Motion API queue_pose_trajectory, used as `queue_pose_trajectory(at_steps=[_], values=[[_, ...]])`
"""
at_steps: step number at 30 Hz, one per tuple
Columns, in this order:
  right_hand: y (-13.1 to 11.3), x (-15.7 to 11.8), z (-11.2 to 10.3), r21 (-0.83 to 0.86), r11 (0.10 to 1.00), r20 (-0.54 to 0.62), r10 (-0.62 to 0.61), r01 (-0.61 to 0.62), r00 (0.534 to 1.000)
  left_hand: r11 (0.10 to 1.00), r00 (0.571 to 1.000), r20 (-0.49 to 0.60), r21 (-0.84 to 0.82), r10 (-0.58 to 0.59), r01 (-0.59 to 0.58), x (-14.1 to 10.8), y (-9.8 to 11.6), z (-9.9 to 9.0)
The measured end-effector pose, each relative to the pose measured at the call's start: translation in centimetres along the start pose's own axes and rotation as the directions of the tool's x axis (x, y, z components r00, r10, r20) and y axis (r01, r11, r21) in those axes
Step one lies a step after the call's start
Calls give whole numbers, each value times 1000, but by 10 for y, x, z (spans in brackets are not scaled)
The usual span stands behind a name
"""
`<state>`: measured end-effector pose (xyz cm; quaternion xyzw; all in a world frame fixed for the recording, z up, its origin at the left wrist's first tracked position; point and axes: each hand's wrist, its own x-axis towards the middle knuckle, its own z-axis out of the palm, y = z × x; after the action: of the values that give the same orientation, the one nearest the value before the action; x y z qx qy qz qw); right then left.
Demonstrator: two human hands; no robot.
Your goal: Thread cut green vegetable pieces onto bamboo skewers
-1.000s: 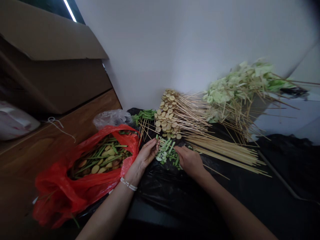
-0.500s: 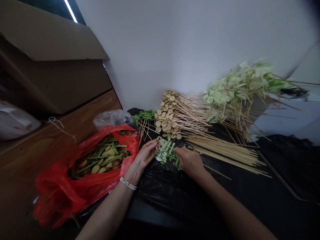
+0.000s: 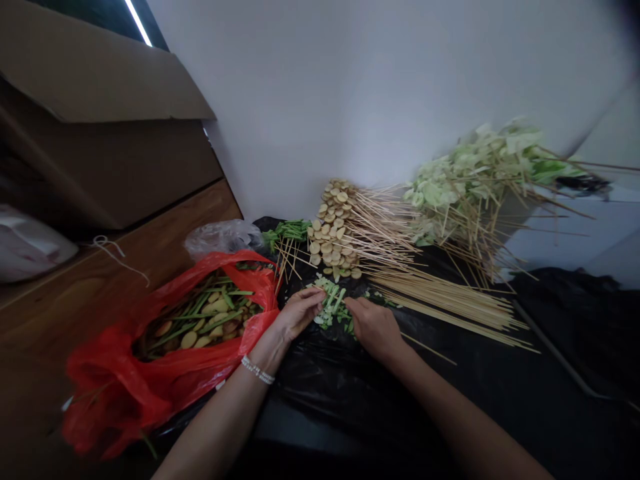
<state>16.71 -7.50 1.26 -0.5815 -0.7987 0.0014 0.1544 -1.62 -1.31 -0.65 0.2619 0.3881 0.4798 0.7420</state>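
My left hand (image 3: 300, 313) and my right hand (image 3: 375, 328) meet at a small heap of chopped green vegetable pieces (image 3: 331, 305), their fingertips at its edges. The fingers partly cover the heap, and I cannot tell whether either hand holds a piece. Just beyond stands a stack of round, tan slices on bamboo skewers (image 3: 330, 230). A loose bundle of bare bamboo skewers (image 3: 450, 307) lies to the right of my right hand. A red plastic bag (image 3: 150, 353) full of green stalks and tan slices (image 3: 200, 320) lies left of my left hand.
Black plastic sheeting (image 3: 340, 393) covers the work surface. Skewered pale green leaves (image 3: 475, 180) rise at the back right against a white wall (image 3: 350, 93). A clear plastic bag (image 3: 223, 240) and skewered green stalks (image 3: 287, 233) lie behind the red bag. A cardboard box (image 3: 100, 113) stands at the upper left.
My hands have drawn closer together over the green heap, with my left fingers reaching farther across it. The view has shifted slightly.
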Motion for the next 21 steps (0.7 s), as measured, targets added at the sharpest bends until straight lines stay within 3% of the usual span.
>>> queue_pose_trajectory(at_steps=[6,8,10,13,17,19,21], values=[[8,2,-1,18,1000,-83,8,-6,997,995,996,2,28,94,-94,0,-5,9],[16,4,-3,48,998,-165,47,-39,985,983,988,54,114,142,-147,-2,-7,12],[26,6,-5,89,993,-250,104,-84,963,922,968,145,303,205,-241,-6,-11,15],[36,9,-7,122,986,-314,145,-112,938,646,889,345,612,300,-455,-14,-18,21],[36,10,-7,101,989,-293,133,-108,947,222,776,564,748,284,-625,-20,-28,24],[33,9,-6,83,991,-279,127,-108,952,87,759,587,772,281,-629,-20,-31,24],[31,8,-6,72,991,-267,125,-109,955,25,757,579,789,303,-614,-20,-34,23]])
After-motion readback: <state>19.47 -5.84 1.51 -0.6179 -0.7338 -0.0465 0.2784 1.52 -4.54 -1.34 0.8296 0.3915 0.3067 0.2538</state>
